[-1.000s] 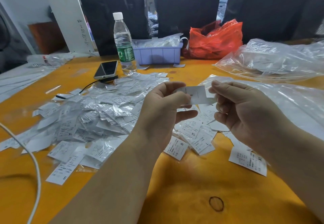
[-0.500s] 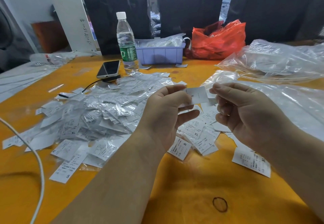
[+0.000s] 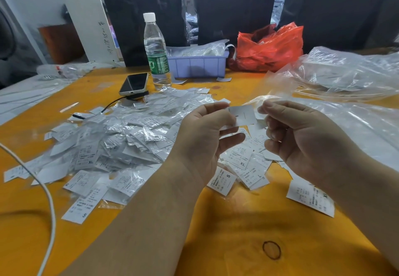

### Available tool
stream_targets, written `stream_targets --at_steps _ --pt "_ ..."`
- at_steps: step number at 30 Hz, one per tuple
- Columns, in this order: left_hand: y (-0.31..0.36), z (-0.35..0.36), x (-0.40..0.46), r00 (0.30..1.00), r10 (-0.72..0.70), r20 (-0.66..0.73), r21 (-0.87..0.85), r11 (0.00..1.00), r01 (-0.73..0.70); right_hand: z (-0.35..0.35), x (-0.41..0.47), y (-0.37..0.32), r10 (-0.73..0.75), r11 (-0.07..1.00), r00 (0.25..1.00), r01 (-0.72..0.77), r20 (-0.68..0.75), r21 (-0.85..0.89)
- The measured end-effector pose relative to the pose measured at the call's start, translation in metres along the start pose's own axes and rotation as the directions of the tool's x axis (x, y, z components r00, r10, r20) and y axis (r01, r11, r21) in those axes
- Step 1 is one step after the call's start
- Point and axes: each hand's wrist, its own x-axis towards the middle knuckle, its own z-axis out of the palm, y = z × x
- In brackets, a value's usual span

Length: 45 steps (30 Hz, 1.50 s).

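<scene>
Label (image 3: 244, 115) pinched in L fingers (image 3: 216, 111); R fingers (image 3: 280, 109) curled just beside, grip unclear.

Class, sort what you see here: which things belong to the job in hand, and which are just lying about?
In the job: size label, left hand, right hand, heap of bagged labels.
Lying about: water bottle, phone, red plastic bag.

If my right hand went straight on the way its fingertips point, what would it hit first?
Probably the white label the left hand pinches, right beside the right hand; depth is unclear.
</scene>
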Motion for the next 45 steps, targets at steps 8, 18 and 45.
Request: stream_targets --at_steps 8,18,45 --pt "0.0004 0.0018 -0.0004 1.0 0.01 -0.015 -0.015 1.0 -0.01 0.0017 0.0001 0.003 0.036 0.999 0.999 -0.035 0.037 -0.032" --pt "-0.0004 0.0002 -0.0011 0.995 0.089 -0.047 0.09 0.992 -0.084 -0.0008 -0.0028 0.0029 -0.112 0.957 0.993 0.118 0.039 -0.263" --pt "-0.0083 0.0028 -0.0062 0.961 0.276 -0.009 0.551 0.804 -0.225 -0.0011 -0.0012 0.0065 -0.278 0.922 0.96 0.26 -0.023 -0.288"
